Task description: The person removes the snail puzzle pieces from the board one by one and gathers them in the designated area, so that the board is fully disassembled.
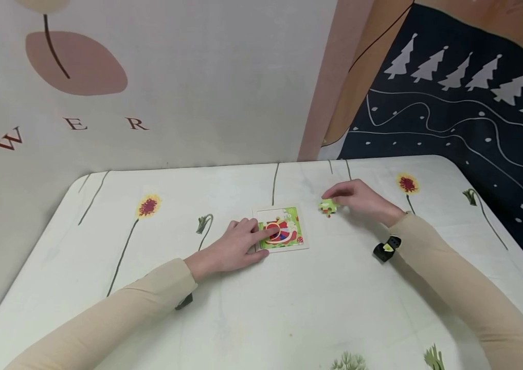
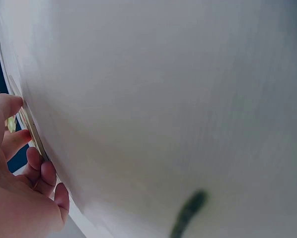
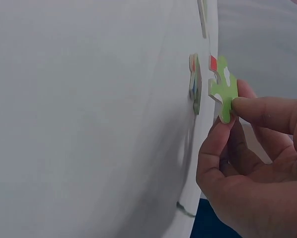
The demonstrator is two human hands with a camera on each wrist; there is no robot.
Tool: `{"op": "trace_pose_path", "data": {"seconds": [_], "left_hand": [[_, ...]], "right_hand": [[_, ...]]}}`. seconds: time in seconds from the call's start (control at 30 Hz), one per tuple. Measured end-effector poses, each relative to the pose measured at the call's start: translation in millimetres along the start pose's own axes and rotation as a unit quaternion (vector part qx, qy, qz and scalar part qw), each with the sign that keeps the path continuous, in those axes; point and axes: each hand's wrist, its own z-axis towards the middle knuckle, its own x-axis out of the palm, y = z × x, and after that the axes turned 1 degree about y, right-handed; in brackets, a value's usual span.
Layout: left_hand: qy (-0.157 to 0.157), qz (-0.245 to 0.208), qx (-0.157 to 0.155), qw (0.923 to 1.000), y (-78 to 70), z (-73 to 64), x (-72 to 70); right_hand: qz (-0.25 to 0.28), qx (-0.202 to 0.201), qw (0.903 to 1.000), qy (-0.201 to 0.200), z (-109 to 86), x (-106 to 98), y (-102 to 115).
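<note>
A square jigsaw board (image 1: 294, 226) lies on the table, with a red, blue and green picture partly filling its frame. My left hand (image 1: 238, 244) rests at the board's left edge, its index finger stretched over the picture; in the left wrist view the left hand (image 2: 19, 183) touches the board's side. Right of the board, my right hand (image 1: 356, 198) pinches a green jigsaw piece (image 1: 327, 205) between thumb and fingers. In the right wrist view this green piece (image 3: 226, 89) is held up off the table, near another jigsaw piece (image 3: 195, 84) on the cloth. The left fingers hide part of the picture.
A white cloth with printed flowers (image 1: 148, 206) covers the table (image 1: 242, 318). Behind it stands a pale printed wall hanging (image 1: 224, 92), with a dark tree-patterned one (image 1: 451, 113) at the right. Black wrist cameras (image 1: 386, 248) sit at both cuffs.
</note>
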Motion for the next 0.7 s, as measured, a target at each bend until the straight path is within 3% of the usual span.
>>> {"op": "trace_pose_path", "data": {"seconds": [0.7], "left_hand": [[0.001,0.001,-0.005,1.0,-0.6,-0.4,-0.1]], "right_hand": [[-0.009,0.019,0.9997,-0.012,-12.8,-16.1,-16.8]]}}
